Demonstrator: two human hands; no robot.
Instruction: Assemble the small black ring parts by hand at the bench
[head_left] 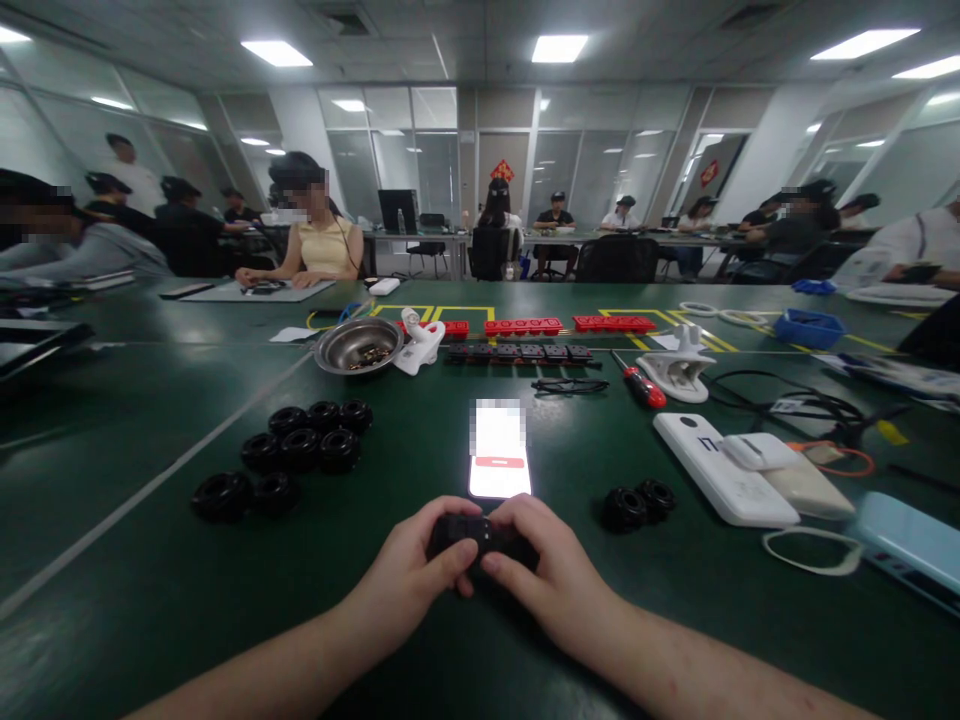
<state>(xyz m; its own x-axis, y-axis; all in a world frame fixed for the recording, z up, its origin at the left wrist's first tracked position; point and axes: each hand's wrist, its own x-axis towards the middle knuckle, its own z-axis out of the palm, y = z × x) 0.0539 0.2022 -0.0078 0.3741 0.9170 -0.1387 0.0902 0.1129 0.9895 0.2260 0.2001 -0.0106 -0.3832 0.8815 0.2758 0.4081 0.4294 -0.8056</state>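
Observation:
My left hand point(409, 580) and my right hand point(551, 580) meet at the near edge of the green table point(150, 560). Both are closed around one small black part point(480, 540), thumbs pressed on its near side. Just beyond it lies a lit phone point(499, 460), screen up. Several black rubber wheels point(304, 445) sit in a loose group to the left, and two more black wheels point(637, 503) lie to the right of my right hand.
A steel bowl point(358, 345), a white clip point(420, 342), red part strips point(525, 326), a black part strip point(517, 352), a red-handled screwdriver point(643, 385), a white power bank point(724, 468) and cables point(795, 405) lie farther back. Other people sit at the tables behind.

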